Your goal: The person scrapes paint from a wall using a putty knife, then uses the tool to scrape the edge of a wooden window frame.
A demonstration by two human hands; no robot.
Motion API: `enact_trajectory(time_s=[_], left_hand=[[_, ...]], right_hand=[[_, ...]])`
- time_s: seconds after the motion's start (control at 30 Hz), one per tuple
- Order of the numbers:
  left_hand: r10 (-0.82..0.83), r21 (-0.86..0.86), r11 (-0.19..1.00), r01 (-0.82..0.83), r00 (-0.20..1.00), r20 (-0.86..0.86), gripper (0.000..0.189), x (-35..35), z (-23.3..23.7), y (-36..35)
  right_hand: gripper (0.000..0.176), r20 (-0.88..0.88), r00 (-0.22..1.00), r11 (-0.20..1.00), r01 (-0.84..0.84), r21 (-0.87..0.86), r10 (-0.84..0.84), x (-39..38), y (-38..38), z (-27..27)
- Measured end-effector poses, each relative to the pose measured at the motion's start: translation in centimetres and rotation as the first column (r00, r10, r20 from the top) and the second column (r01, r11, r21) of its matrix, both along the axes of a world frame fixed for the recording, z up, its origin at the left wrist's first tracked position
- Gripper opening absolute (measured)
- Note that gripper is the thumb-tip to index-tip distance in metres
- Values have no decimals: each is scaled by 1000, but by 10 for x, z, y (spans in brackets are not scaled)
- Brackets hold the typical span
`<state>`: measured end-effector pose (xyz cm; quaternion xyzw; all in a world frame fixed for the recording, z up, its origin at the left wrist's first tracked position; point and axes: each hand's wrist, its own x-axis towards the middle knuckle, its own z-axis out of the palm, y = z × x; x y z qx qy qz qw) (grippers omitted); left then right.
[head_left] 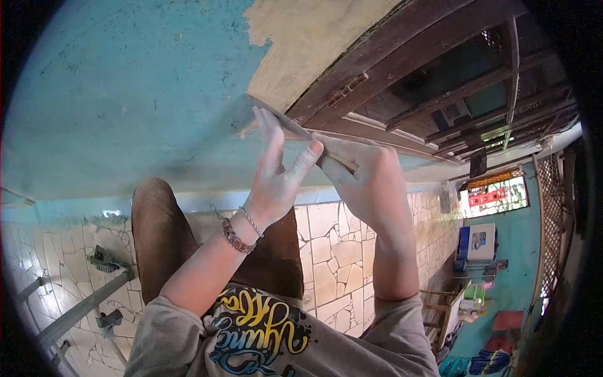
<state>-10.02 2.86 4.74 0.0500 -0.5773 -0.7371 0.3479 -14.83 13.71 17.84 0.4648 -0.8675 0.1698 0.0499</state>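
My right hand [367, 179] is closed around the handle of a flat-bladed scraper [287, 123]. My left hand [274, 173], with bracelets at its wrist, steadies the same tool; its fingers lie along the blade and its thumb presses near the handle. Whitish dust covers both hands. The blade's far end touches the wall [151, 94], where blue paint borders a bare beige patch [301, 44] with a ragged edge. Part of the handle is hidden inside my right hand.
A dark wooden door or window frame [402, 69] with panes adjoins the beige patch. Below me is a floor of irregular tiles [339, 251]. Metal bars [81, 308], perhaps a ladder, stand at left. A white box [482, 242] and a wooden stand [449, 317] are at right.
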Motion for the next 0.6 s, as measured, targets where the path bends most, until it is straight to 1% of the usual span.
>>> enact_trajectory(time_s=[0.03, 0.07, 0.13, 0.17, 0.23, 0.27, 0.3, 0.33, 0.4, 0.43, 0.5, 0.53, 0.6], left_hand=[[11, -10, 1000, -11, 1000, 14, 101, 0, 1, -1], [-14, -25, 1000, 14, 1000, 18, 101, 2, 4, 0], [-30, -50, 998, 31, 999, 24, 100, 6, 9, -4], [-10, -19, 1000, 10, 1000, 15, 101, 6, 7, -4], [-7, 32, 999, 7, 1000, -4, 101, 0, 8, -1], [-29, 2, 1000, 29, 1000, 5, 102, 0, 10, -2], [-60, -22, 998, 61, 998, 22, 102, 4, 11, -1], [-78, -46, 996, 80, 996, 39, 103, 7, 10, -3], [-9, -58, 998, 10, 1000, 8, 103, 1, 6, -3], [4, -62, 998, -4, 1000, 1, 104, 0, 4, 3], [-25, -26, 999, 25, 1000, -13, 104, 0, 4, 3], [-47, -6, 999, 47, 999, -13, 104, 2, 3, 5], [-105, -28, 994, 104, 994, -28, 104, 3, 0, 5]], right_hand=[[28, 3, 1000, 1000, -1, 18, 1, 0, 4, 3], [28, 4, 1000, 999, -6, 38, 6, 0, 6, 5], [29, 48, 997, 998, 63, 15, -64, 2, 3, 9], [29, 77, 992, 995, 102, 14, -103, 3, 4, 8], [29, 82, 996, 999, 48, 1, -48, 1, 5, -2], [29, 72, 997, 1000, 10, -14, -9, -3, 2, -4], [29, 46, 999, 998, 25, 56, -27, 0, 8, 2], [29, 62, 997, 998, 53, 15, -54, 0, 10, 1], [29, 101, 991, 994, 95, -51, -90, -2, 10, -5], [29, 86, 994, 996, 77, -41, -73, -1, 12, -10], [28, 35, 999, 999, 28, -46, -26, -3, 6, -14], [28, 77, 994, 995, 81, -55, -76, 0, 12, -11], [27, 154, 978, 987, 149, -65, -137, 4, 16, -1]])
